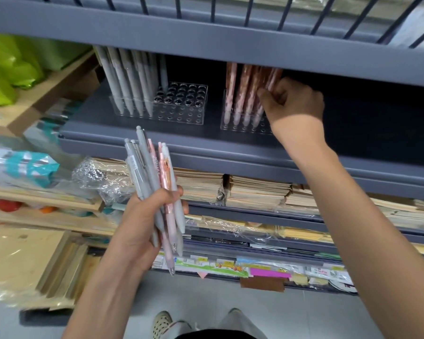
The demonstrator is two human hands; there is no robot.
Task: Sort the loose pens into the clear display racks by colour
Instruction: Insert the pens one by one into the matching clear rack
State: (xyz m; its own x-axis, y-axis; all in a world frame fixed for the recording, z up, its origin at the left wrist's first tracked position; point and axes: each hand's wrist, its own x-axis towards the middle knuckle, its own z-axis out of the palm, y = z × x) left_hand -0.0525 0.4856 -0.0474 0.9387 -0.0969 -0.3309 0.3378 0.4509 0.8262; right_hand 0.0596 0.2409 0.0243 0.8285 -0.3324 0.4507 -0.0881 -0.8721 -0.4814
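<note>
The loose pens (145,167), a mixed bundle of grey and pink ones, stand upright in the left grip (142,223), which is clenched round their lower halves, below and in front of the grey shelf (157,135). Their clicker ends reach up to about the shelf's front edge, and their tips stick out under the palm.

On the shelf, toward its right, the pink pens (242,94) stand tips down in a clear rack (233,126). They fill its left part in leaning rows. The right grip (294,101) reaches in over the shelf's front edge, its thumb and curled fingers clasping the pens at the right end of that row. Whether it grasps one pen or several cannot be told.

On the shelf's left part a second clear rack (181,104) holds grey pens (130,86) in its left rows, tips down and leaning back. The holes in its right rows are open.

Under the shelf, stacks of notebooks (255,192) lie on the next board down, some in clear wrap. Lower still, flat packets and stickers (267,272) line a further board. Left of the shelf, green bags (5,69) sit on a wooden unit. Beneath the shelf, a shoe (162,324) stands on the grey floor (304,314).
</note>
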